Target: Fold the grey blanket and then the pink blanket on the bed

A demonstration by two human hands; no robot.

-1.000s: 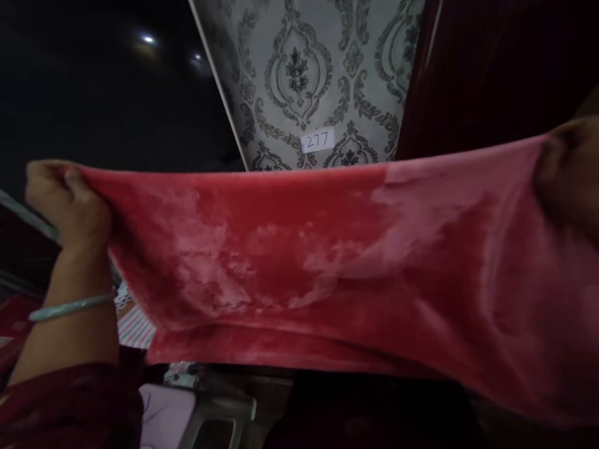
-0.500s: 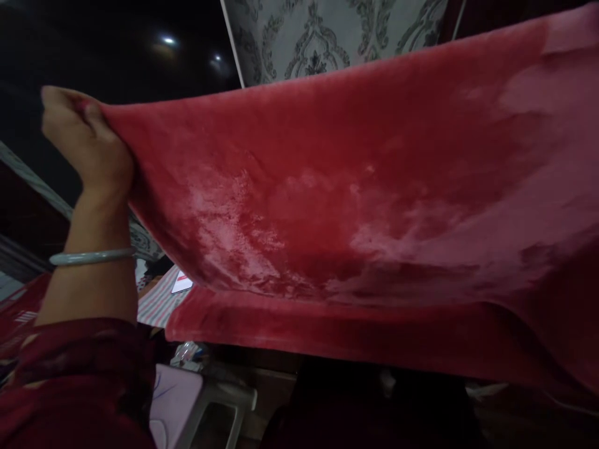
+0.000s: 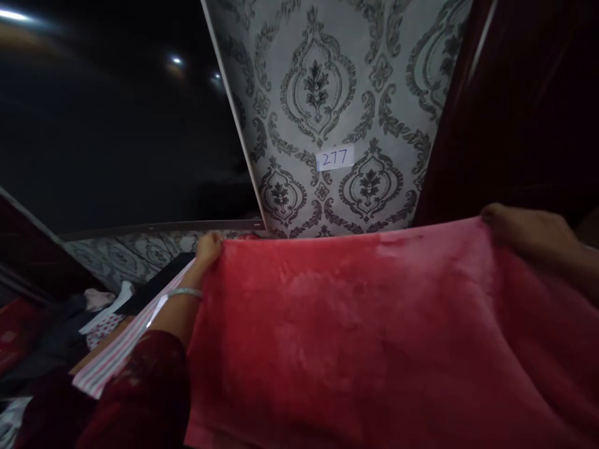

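While both hands pinch its top edge, the red fleece blanket [image 3: 355, 337] hangs spread in front of the person, filling the lower centre & right of the head view. Left hand [image 3: 207, 248] is closed on the blanket's upper left corner, w/ a pale bangle [image 3: 184, 292] on the wrist and a dark red patterned sleeve [image 3: 140, 393] below. Right hand [image 3: 528, 234] is closed over the upper right corner, fingers curled on the edge; it's dim there, so grip detail is hard to read.

Progress, as a judgement: blanket is opened out flat & held taut-ish by two corners, top edge roughly level. No fold shows yet; its lower part runs out of frame, so can't tell how it hangs below.

Behind: grey damask wallpaper [image 3: 327, 93] w/ a small white label [image 3: 335, 158] reading 277, dark red curtain [image 3: 524, 106] at right. Lower left, a striped cloth [image 3: 116, 352] lies on a surface beside a heap of dark clothes [image 3: 60, 340]; too dark to tell what carries them.
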